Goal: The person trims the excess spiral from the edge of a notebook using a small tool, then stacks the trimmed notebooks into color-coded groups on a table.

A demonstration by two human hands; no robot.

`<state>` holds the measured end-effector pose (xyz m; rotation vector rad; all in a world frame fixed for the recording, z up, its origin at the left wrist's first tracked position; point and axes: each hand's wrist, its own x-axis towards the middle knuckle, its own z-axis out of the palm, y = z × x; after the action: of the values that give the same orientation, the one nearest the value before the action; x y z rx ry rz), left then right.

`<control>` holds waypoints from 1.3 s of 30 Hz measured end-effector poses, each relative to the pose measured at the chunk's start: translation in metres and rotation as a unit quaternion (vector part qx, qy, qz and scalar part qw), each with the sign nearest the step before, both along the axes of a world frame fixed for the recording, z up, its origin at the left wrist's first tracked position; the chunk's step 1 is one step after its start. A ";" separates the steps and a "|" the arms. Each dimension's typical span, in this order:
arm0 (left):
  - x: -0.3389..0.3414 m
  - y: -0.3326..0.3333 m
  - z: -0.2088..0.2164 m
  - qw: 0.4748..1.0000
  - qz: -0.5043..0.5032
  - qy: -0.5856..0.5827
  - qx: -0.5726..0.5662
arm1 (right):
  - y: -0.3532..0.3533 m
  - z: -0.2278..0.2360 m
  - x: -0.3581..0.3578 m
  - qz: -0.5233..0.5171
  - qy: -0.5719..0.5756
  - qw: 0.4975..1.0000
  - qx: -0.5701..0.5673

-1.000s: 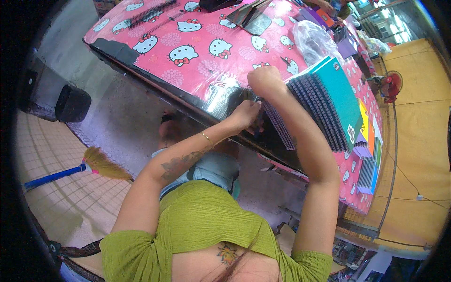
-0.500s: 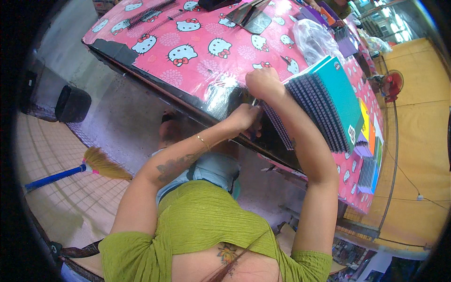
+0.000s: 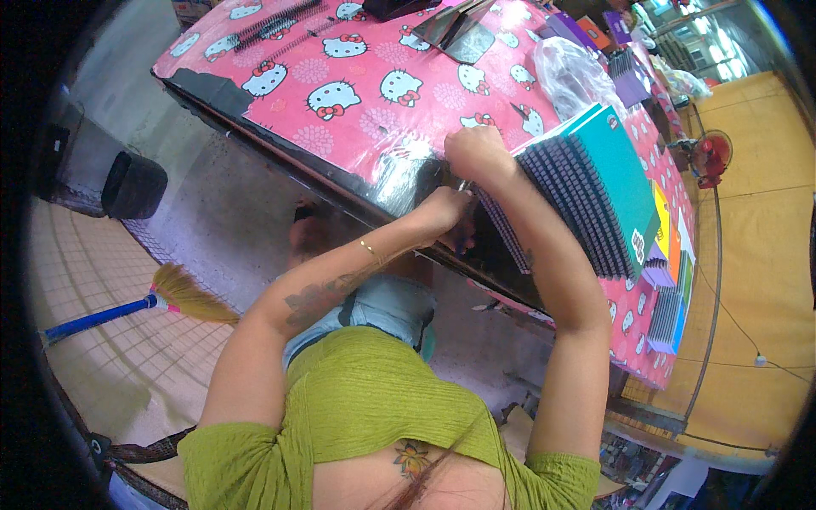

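Observation:
My left hand (image 3: 444,214) is closed at the near edge of the table, its fingers mostly turned out of sight. Just beyond it, my right hand (image 3: 478,155) makes a fist over the tabletop. A small shiny bit of metal shows between the two hands, too little of it to name. Close to the right of my right forearm stands a stack of spiral-bound notebooks (image 3: 614,183) with teal covers and dark wire spines. Part of the stack's lower end is hidden behind that forearm.
The table has a pink cartoon-cat cover (image 3: 344,72), torn along its dark edge. Black wire coils (image 3: 276,25) lie at the far left. A clear plastic bag (image 3: 571,75) sits behind the notebooks. More notebooks (image 3: 667,310) lie at the right; a broom (image 3: 183,293) is at the left.

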<state>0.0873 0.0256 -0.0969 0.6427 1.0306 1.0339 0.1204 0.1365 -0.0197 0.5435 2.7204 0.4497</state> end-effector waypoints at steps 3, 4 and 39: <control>0.002 -0.006 0.011 0.998 0.006 -0.045 -0.036 | 0.004 -0.004 0.001 0.000 -0.011 1.000 0.004; 0.002 -0.005 0.010 0.998 0.002 -0.048 -0.036 | 0.004 -0.006 0.001 -0.002 -0.015 1.000 0.013; -0.060 -0.037 0.073 0.964 0.117 0.101 0.214 | -0.090 0.214 0.118 -0.086 0.506 0.855 0.070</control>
<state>0.0272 -0.0113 -0.0239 1.0126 1.0845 1.4416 0.2388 0.0470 0.1942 1.3770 3.5652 0.3722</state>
